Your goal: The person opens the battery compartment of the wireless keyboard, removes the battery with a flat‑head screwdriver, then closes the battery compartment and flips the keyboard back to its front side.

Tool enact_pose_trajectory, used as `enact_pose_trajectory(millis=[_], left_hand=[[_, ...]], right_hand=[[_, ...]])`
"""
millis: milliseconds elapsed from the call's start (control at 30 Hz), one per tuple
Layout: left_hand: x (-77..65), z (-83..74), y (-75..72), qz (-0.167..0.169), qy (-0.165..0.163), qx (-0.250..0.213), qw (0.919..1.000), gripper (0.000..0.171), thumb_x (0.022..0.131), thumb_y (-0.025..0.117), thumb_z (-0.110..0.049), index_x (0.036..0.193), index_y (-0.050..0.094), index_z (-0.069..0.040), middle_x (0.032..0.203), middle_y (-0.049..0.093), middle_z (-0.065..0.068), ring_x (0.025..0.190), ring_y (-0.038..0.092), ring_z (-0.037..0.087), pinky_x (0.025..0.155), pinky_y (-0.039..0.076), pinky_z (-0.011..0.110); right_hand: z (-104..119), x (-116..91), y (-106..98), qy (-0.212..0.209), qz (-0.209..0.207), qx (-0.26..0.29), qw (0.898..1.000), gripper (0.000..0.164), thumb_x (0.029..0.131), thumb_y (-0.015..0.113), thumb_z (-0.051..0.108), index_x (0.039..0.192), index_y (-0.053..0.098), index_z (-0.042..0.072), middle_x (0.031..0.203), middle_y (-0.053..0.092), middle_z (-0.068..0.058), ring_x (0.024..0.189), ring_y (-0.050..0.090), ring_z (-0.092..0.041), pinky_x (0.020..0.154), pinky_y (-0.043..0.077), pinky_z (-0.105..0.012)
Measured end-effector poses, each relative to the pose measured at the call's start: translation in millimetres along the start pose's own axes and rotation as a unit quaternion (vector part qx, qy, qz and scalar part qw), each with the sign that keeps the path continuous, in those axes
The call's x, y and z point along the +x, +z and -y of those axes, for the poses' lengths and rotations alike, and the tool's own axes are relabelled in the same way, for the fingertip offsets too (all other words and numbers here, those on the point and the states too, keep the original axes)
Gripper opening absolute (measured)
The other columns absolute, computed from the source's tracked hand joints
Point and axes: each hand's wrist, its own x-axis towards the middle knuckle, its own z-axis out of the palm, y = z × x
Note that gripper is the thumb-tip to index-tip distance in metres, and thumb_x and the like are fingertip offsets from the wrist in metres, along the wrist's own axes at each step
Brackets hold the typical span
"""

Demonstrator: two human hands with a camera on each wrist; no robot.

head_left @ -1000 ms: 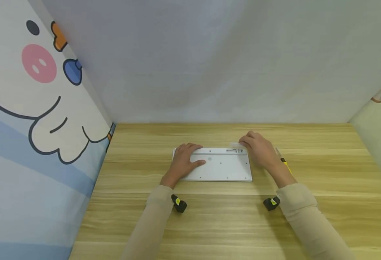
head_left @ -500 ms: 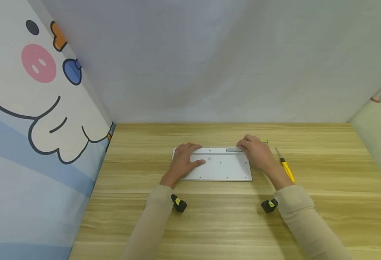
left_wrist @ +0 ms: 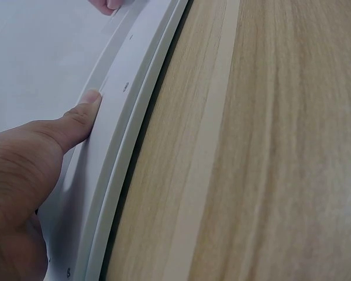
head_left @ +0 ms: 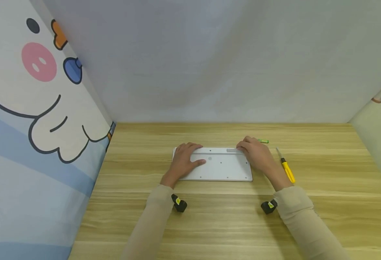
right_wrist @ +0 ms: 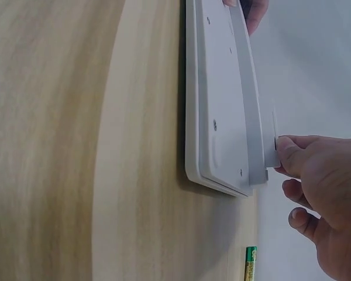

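A white keyboard (head_left: 221, 169) lies face down on the table, its underside dotted with small screws. My left hand (head_left: 184, 160) grips its left part, the thumb (left_wrist: 82, 117) on the underside and fingers over the far edge. At the far right corner, my right hand (head_left: 257, 153) pinches a thin battery cover (right_wrist: 272, 153) between thumb and fingers. In the head view the cover overlaps the battery slot (head_left: 233, 150). The right wrist view shows this cover standing out at the thick ridge of the keyboard.
A green battery (head_left: 263, 141) lies just beyond my right hand. To its right is a screwdriver (head_left: 287, 169) with a yellow handle. The wooden table (head_left: 216, 224) meets a pale wall (head_left: 229, 72) at the back.
My right hand has come slightly down and left, bringing the cover over the slot. The green battery and the screwdriver handle have come into sight. My left hand has stayed in place.
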Motion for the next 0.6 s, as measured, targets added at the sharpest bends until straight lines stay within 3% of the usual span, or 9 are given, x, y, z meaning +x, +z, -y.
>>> enact_pose_trajectory(millis=[333, 600], left_hand=[[0.8, -0.2, 1.0, 0.000, -0.003, 0.007, 1.0000, 0.062, 0.091, 0.074, -0.045, 0.144, 0.056, -0.019, 0.147, 0.059, 0.006, 0.143, 0.049, 0.028, 0.133, 0.017, 0.049], [0.5, 0.9, 1.2, -0.002, -0.001, 0.007, 1.0000, 0.063, 0.090, 0.074, -0.046, 0.144, 0.056, -0.018, 0.147, 0.059, 0.006, 0.143, 0.049, 0.028, 0.133, 0.017, 0.049]], right_hand=[[-3.2, -0.6, 4.5, -0.015, -0.015, 0.000, 1.000, 0.015, 0.102, 0.061, 0.013, 0.109, 0.075, 0.011, 0.099, 0.068, -0.005, 0.081, 0.058, -0.018, 0.066, 0.051, -0.031], [-5.1, -0.8, 8.1, -0.024, -0.023, -0.006, 0.999, 0.013, 0.100, 0.064, 0.012, 0.108, 0.075, 0.012, 0.102, 0.068, -0.005, 0.083, 0.061, -0.018, 0.067, 0.055, -0.034]])
